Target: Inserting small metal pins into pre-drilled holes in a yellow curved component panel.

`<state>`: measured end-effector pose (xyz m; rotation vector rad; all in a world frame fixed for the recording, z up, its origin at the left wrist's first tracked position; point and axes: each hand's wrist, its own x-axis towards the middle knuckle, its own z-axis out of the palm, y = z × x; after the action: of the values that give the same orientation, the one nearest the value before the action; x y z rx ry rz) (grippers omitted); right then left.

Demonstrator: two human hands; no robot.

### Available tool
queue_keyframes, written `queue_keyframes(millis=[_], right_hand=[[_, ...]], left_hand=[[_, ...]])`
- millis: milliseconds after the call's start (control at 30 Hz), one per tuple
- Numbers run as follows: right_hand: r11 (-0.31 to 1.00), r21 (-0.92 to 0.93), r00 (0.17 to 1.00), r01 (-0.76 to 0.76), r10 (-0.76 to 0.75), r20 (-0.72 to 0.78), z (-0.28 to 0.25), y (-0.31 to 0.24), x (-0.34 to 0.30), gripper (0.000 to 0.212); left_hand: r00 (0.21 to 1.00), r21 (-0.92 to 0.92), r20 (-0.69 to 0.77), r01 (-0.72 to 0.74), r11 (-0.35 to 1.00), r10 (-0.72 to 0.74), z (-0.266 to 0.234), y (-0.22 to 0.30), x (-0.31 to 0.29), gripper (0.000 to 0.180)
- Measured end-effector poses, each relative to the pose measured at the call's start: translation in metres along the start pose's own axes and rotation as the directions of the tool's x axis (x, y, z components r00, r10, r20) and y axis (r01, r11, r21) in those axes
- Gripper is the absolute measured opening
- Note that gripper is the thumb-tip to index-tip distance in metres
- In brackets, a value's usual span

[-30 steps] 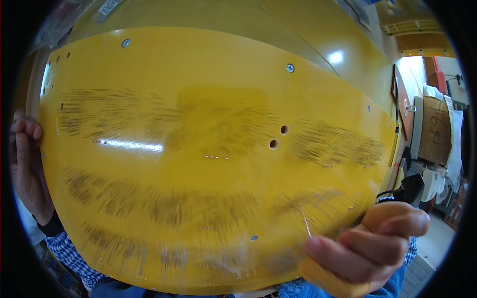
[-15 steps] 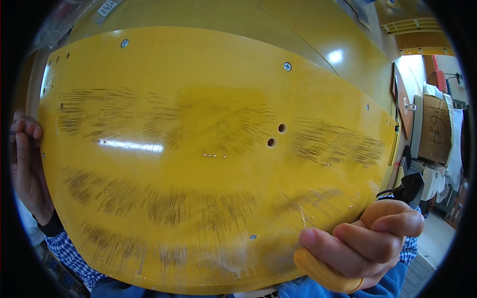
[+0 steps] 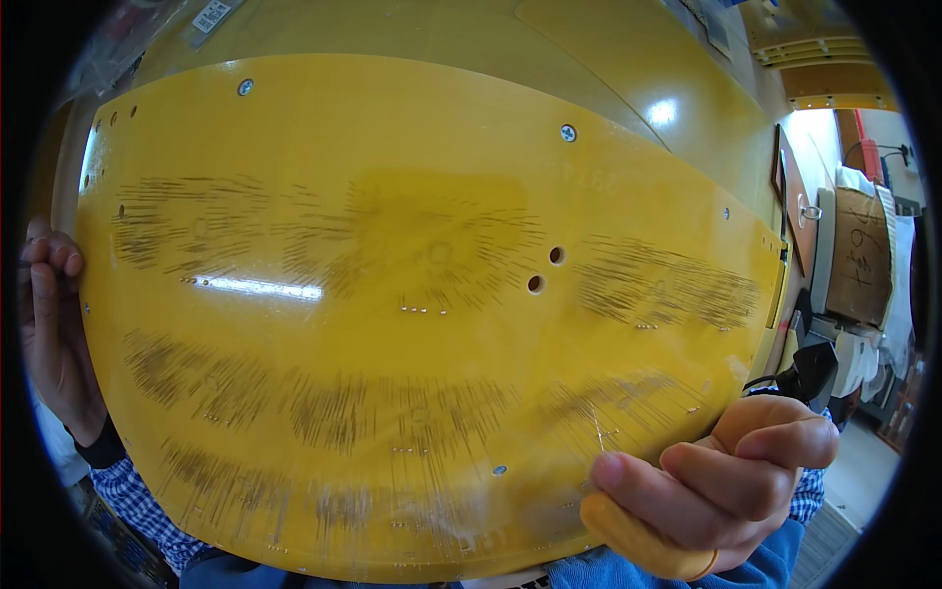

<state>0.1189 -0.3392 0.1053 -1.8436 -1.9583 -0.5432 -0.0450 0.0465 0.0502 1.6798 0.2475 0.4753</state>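
Observation:
A large glossy yellow panel (image 3: 442, 128) fills most of the view, with dark fine lines fanned over it in several groups. Small bright pins (image 3: 422, 310), screws and two round holes (image 3: 546, 270) dot its face. At the panel's left edge, my left hand (image 3: 61, 334) grips the rim with bent fingers; part of it is behind the edge. By the lower right, my right hand (image 3: 721, 481) is closed in a pinch, one finger wearing a yellow finger cot (image 3: 638, 540). A thin pale wire (image 3: 598, 424) runs from its fingertips to the panel's surface.
Behind the panel lies another yellow surface (image 3: 451, 34), with a small labelled bag (image 3: 211, 18) at its upper left. To the right are a brown cardboard box (image 3: 856, 257), a black device (image 3: 812, 375) near my right hand, and a ring-shaped handle (image 3: 811, 212).

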Motion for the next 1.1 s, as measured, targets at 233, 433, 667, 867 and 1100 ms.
queue_keyframes(millis=[233,433,667,867,1100], right_hand=[[1.0,-0.015,1.0,-0.015,0.015,0.002,0.0,-0.002,0.0,0.033],[0.906,-0.153,0.905,-0.395,0.412,0.103,-0.001,-0.035,-0.006,0.004],[0.925,-0.085,0.929,-0.37,0.369,-0.027,-0.004,-0.018,-0.003,0.012],[0.683,0.342,0.726,-0.646,0.688,-0.003,-0.045,-0.002,0.029,0.055],[0.424,0.871,0.823,-0.246,0.566,-0.043,-0.039,-0.014,0.072,0.055]], left_hand=[[0.999,-0.041,0.02,0.034,0.999,-0.033,0.0,0.0,-0.001,0.026],[0.999,-0.038,0.016,0.044,0.998,-0.044,-0.001,0.001,-0.002,0.026],[0.998,0.068,0.059,0.016,0.998,-0.02,-0.007,0.01,0.006,0.018],[0.998,0.057,0.019,-0.058,0.997,0.057,0.014,0.002,0.007,0.009],[1.0,-0.09,-0.007,-0.025,0.996,0.024,0.03,0.003,0.018,0.005]])
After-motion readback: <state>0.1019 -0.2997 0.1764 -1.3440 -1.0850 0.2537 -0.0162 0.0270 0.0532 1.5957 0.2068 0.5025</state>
